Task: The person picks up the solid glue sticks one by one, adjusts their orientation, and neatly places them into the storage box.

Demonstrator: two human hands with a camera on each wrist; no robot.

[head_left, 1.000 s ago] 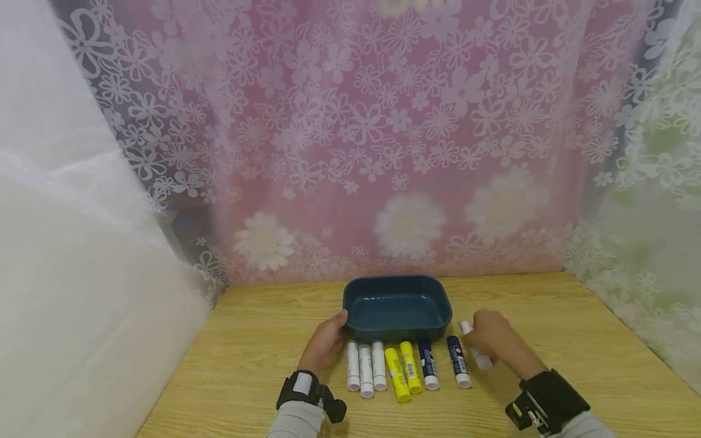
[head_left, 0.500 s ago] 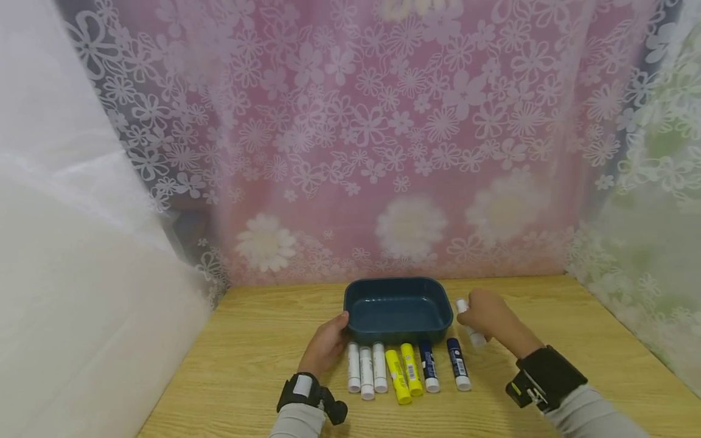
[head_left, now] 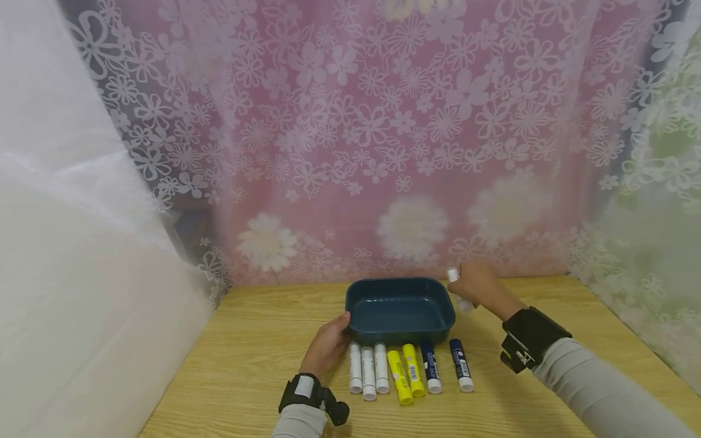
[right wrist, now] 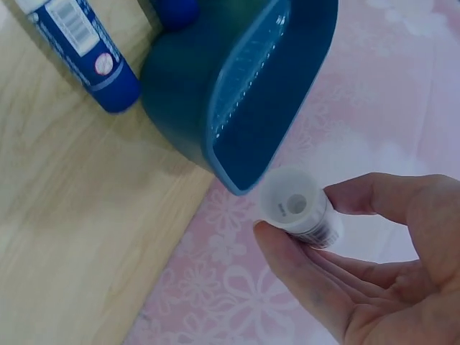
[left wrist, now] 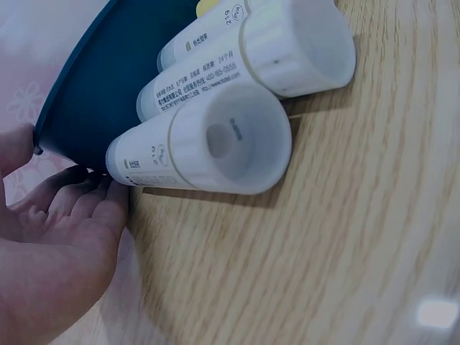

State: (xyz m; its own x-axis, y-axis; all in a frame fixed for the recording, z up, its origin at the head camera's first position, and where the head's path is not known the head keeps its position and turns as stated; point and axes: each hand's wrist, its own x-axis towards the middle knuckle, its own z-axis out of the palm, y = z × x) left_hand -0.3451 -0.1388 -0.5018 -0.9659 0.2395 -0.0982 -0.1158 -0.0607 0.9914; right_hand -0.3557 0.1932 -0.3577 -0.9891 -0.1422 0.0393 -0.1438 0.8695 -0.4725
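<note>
The right hand point(head_left: 477, 285) pinches a white cylindrical plastic tube point(right wrist: 300, 210) beside a dark-blue rectangular plastic box point(head_left: 400, 315). The left hand point(head_left: 327, 342) grips the box's side.

Left fingers point(left wrist: 88, 203) grip the blue container point(left wrist: 93, 93)
I see three white tubes point(left wrist: 190, 144) lying beside it on the worktop point(left wrist: 345, 230).

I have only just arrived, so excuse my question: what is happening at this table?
A person's left hand grips the left end of a dark teal bin. Their right hand holds a white glue stick just outside the bin's right end. On the wooden table, in front of the bin, lie three more white glue sticks, two yellow glue sticks and two dark blue glue sticks, the rightmost set apart.
</note>
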